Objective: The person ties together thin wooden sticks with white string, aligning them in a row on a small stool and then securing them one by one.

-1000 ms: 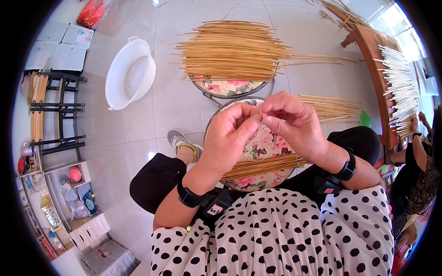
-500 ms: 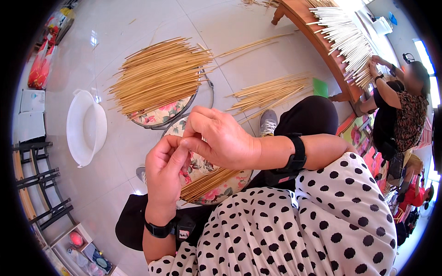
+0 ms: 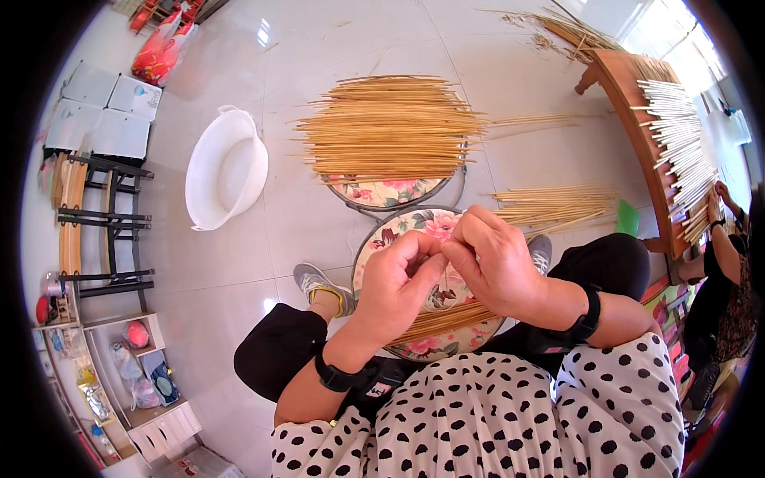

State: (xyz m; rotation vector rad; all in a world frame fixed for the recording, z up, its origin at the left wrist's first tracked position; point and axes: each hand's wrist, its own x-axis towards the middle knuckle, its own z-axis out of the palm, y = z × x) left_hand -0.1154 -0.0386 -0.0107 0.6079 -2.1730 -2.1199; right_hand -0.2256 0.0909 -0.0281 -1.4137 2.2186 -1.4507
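Observation:
My left hand (image 3: 394, 283) and my right hand (image 3: 502, 263) meet fingertip to fingertip above my lap, both pinched closed. Between them they hold a thin pale thread, mostly hidden by the fingers; a faint strand shows just below. Under the hands stands a round stool (image 3: 373, 253) with a flowered cover. Across its near part lies a small bundle of thin brown sticks (image 3: 438, 323), partly covered by my hands. A second flowered stool (image 3: 398, 191) beyond it carries a broad heap of similar sticks (image 3: 390, 127).
A white basin (image 3: 227, 167) stands on the tiles to the left, near folded black-framed furniture (image 3: 107, 215). Loose sticks (image 3: 550, 205) lie right of the stools by a green object (image 3: 628, 217). A person (image 3: 729, 263) reaches over pale sticks (image 3: 677, 135) on a wooden table (image 3: 625, 103).
The view has swung left, so the scene sits further right and looks turned. My hands stay pinched together at the fingertips, with the right wrist and fingers slightly repositioned.

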